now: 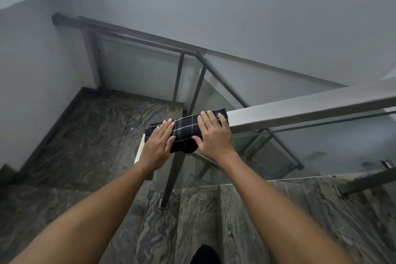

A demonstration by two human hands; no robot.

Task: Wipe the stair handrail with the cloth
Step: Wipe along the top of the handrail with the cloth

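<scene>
I stand in an indoor stairwell: dark marbled steps [192, 221] drop below my fingers [169, 123], a glass-panelled metal handrail [300, 109] beside them, plain walls [235, 6] beyond.

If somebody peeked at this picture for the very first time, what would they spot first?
Probably the two bare hands in the middle, the left hand and the right hand, both laid on a dark plaid cloth draped over the end of a grey square metal handrail. Next come the dark swirly stone stairs dropping away below, and the glass panels under the rails.
</scene>
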